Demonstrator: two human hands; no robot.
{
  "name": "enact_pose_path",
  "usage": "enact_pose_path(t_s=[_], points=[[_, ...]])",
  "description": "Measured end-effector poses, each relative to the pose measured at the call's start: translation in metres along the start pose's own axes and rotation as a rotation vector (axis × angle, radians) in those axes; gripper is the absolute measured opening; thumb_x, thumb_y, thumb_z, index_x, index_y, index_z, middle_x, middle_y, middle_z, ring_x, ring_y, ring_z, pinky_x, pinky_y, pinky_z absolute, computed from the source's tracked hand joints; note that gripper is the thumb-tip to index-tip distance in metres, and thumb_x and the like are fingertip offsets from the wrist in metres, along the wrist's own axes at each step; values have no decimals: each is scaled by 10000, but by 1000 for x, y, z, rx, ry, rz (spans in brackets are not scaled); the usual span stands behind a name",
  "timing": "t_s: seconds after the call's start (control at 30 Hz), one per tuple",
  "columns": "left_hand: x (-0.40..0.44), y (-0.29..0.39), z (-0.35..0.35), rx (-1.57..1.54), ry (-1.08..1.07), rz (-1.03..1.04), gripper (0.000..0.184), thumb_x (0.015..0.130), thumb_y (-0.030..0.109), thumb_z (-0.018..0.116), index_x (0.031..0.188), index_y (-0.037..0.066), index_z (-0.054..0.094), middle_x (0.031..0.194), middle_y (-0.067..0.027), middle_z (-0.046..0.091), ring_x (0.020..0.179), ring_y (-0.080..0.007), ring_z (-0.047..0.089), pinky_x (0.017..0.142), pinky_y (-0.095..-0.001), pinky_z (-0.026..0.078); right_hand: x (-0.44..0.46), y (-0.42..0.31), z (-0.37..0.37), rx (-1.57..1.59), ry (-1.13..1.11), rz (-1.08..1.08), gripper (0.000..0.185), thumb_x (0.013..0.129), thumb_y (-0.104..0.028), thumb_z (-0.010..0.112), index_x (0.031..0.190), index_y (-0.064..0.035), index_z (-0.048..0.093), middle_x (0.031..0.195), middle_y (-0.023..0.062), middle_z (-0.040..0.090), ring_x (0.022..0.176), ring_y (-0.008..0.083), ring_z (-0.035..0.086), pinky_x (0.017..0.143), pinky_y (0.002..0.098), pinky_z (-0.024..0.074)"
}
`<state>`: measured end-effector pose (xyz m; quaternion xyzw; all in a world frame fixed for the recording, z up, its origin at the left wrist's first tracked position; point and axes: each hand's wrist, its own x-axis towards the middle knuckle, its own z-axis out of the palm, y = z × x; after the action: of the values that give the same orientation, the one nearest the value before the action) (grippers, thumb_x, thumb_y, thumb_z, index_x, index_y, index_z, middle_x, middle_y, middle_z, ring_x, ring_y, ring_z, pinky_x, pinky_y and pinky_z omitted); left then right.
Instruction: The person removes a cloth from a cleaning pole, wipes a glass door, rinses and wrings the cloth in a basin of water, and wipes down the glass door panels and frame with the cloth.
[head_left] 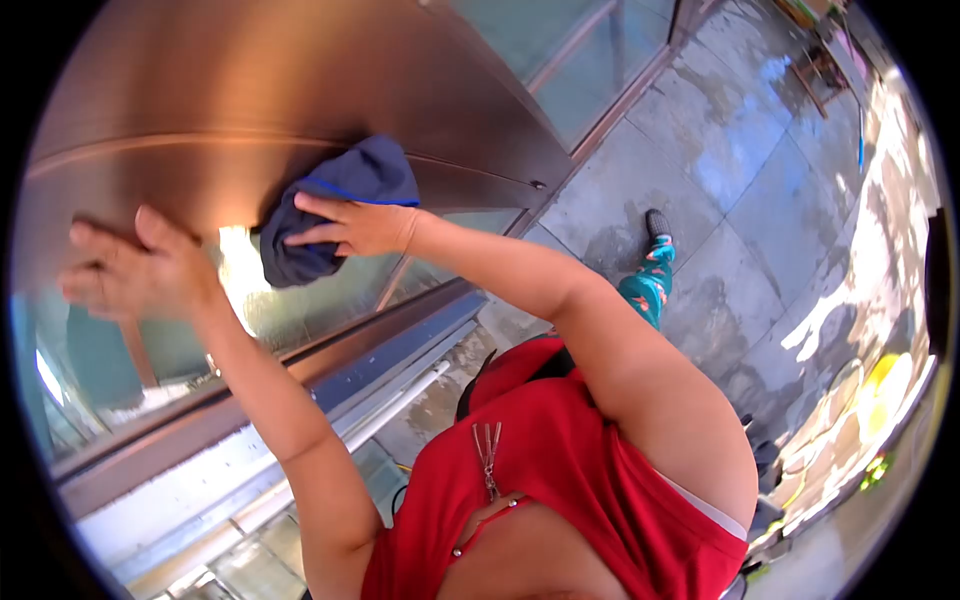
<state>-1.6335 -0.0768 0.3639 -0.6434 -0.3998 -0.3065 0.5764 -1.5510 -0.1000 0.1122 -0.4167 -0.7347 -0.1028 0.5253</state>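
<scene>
A dark grey-blue cloth (300, 250) with a bright blue edge lies bunched against the brown metal door frame and its glass. My right hand (365, 228) presses on it, fingers spread over the folds and partly around them. To the left, my left hand (140, 275) is raised in front of the brown surface and glass, its fingers apart and slightly blurred, with nothing in it. Whether its palm touches the surface cannot be made out. The brown panel (230, 70) shines above both hands.
A metal sill (390, 345) with a white pipe (400, 400) runs below the glass. Wet grey paving (700, 170) spreads to the right, where my shoe (657, 224) stands. A small wooden stool (818, 80) is at the upper right, a yellow object (885, 392) at the lower right.
</scene>
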Motion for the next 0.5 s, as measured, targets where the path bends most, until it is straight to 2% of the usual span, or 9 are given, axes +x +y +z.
enact_pose_path(t_s=[0.1,0.23,0.33,0.43,0.47,0.5], points=[[0,2,3,-7,20,37,770,957,658,346,1502,114,356,1480,-362,297,1363,-565,274,1067,-685,223,-70,24,17,-21,57,53,702,745,-443,695,1399,-488,445,1561,-89,333,1257,182,472,962,413,396],[6,18,-1,-65,41,28,786,958,665,328,1477,77,382,1441,-368,354,1360,-553,286,1088,-630,235,-233,59,59,-23,-229,231,654,719,-287,683,1337,-441,536,1545,-79,355,1228,198,490,917,394,408],[7,23,-1,-55,43,45,780,961,645,356,1451,41,404,1439,-368,361,1374,-534,280,1097,-599,248,-282,61,70,24,-217,382,687,694,-210,706,1333,-405,546,1556,2,343,1243,284,483,937,448,409],[0,6,7,10,69,49,765,966,613,390,1438,11,417,1446,-364,362,1383,-515,285,1108,-582,246,-257,41,52,249,-67,539,722,655,-162,717,1339,-330,557,1559,117,319,1248,382,468,957,514,397],[0,10,6,-18,76,66,742,970,579,420,1430,-3,430,1463,-356,347,1393,-500,280,1129,-548,235,-233,33,45,433,97,588,754,619,-162,733,1346,-259,559,1570,197,273,1283,450,434,976,562,370],[-1,14,4,-2,81,67,735,977,577,398,1419,-8,438,1432,-372,363,1347,-508,326,1098,-546,272,-201,31,41,515,246,573,752,628,-189,738,1355,-228,549,1584,220,234,1324,471,400,1009,571,335]])
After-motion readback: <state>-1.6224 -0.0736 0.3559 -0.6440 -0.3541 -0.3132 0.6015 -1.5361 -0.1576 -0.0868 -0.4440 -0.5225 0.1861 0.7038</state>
